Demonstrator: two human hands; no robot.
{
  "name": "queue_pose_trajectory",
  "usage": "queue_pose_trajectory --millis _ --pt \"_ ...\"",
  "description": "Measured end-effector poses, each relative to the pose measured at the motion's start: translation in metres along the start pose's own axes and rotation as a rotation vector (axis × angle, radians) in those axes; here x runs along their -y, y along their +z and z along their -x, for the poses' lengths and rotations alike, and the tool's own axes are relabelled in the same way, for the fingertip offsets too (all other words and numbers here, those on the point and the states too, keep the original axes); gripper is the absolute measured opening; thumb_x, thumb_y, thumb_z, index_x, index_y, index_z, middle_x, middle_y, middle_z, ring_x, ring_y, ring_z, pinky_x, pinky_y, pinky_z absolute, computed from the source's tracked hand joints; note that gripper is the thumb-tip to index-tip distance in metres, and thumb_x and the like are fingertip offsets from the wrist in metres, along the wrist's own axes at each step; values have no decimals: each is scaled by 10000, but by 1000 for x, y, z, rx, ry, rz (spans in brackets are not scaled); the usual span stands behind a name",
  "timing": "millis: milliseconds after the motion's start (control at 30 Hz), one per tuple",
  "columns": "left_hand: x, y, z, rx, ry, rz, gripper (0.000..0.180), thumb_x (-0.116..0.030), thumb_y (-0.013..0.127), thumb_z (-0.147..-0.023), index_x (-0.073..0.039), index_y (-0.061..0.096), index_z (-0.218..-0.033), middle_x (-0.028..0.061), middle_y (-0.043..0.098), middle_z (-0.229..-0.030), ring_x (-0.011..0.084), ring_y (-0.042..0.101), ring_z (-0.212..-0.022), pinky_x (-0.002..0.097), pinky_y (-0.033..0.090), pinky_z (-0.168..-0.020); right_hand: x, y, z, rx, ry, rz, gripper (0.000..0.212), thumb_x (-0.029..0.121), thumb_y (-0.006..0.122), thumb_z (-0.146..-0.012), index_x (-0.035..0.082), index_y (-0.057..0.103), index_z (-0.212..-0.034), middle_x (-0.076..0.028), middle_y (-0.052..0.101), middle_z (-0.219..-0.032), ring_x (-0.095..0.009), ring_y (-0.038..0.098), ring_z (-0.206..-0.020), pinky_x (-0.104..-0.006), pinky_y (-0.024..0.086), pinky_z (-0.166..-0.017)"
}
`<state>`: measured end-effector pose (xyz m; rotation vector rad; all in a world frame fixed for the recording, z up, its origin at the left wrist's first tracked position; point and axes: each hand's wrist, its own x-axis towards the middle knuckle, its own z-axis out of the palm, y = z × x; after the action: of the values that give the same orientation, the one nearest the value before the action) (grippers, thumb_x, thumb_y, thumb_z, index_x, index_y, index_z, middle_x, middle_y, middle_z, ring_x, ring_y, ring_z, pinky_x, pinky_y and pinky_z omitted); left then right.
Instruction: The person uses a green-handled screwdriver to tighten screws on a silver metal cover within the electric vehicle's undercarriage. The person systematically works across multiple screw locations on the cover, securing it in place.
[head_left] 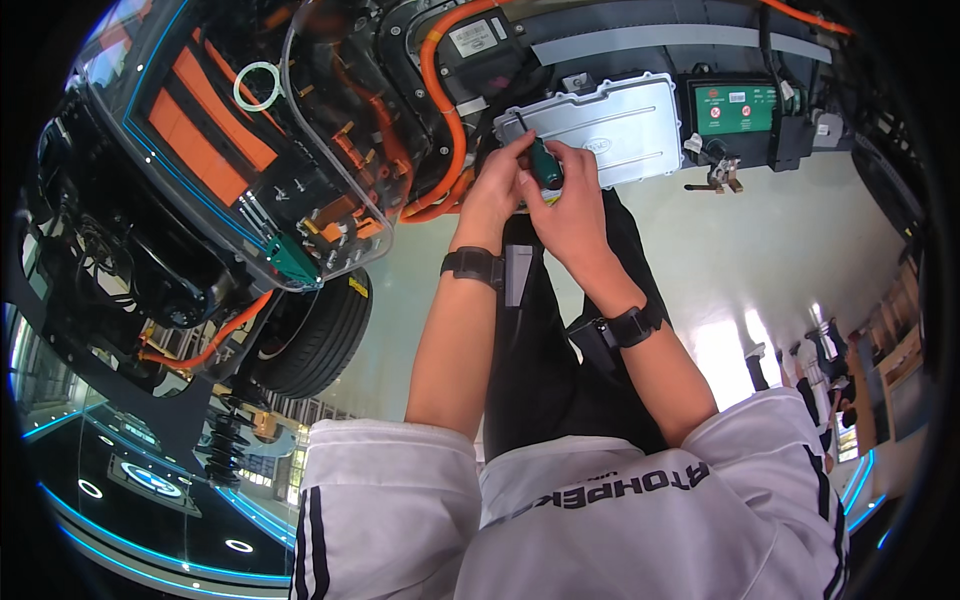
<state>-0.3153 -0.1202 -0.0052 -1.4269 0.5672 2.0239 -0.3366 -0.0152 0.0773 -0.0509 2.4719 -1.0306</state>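
Observation:
A screwdriver with a dark green handle point(546, 167) is between my two hands, its thin dark shaft pointing up and away. My right hand point(574, 205) is closed round the handle, thumb and fingers on either side. My left hand point(494, 184) pinches near where handle and shaft meet. Beyond them, the shaft lies over the left end of a silver metal housing point(640, 125) with ribs and small lugs along its rim. Whether the tip touches a fastener there is too small to tell.
Thick orange cables point(432, 75) run left of the housing. A clear cover point(385, 215) carries loose fasteners and a green holder point(291, 260) with screwdrivers. A tyre point(325, 345) stands lower left. Right of the housing are a green-labelled module point(738, 108) and a metal bracket point(722, 176).

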Motion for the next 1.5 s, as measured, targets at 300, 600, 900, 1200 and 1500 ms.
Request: queue_pose_trajectory --millis 300,600,900,1200,1500 --pt "2 3 1 -10 31 -58 258 -271 593 -909 -26 628 -982 90 663 -887 199 647 -731 308 539 -634 7 -14 -8 168 322 -5 379 317 662 -844 -21 635 -1014 -196 622 -920 -319 640 -850 -391 514 -748" --pt "17 -10 -4 133 -69 270 397 -312 348 -963 -12 526 -1153 167 639 -1040 277 640 -934 407 529 -836 -9 2 -2 63 203 -99 272 163 644 -858 -52 591 -1017 -176 673 -862 -288 672 -760 -361 525 -701" --pt "10 -4 4 62 -69 46 456 -413 351 -986 -42 520 -1190 137 638 -1052 256 638 -879 406 519 -727 -2 2 0 206 596 -386 296 127 665 -852 -72 557 -1043 -159 680 -837 -251 685 -756 -356 542 -714" --pt "-14 14 7 -167 13 -389 256 -266 622 -902 -11 642 -893 60 587 -790 164 572 -680 299 451 -546 18 -9 4 -85 266 11 405 218 688 -822 2 530 -1126 -132 637 -970 -316 639 -864 -390 499 -724" --pt "-5 15 4 -142 55 -437 303 -329 533 -937 -49 645 -913 19 599 -751 145 566 -635 279 431 -515 12 -11 9 -12 316 51 304 234 614 -863 -1 631 -1055 -237 642 -948 -405 628 -857 -453 506 -739"
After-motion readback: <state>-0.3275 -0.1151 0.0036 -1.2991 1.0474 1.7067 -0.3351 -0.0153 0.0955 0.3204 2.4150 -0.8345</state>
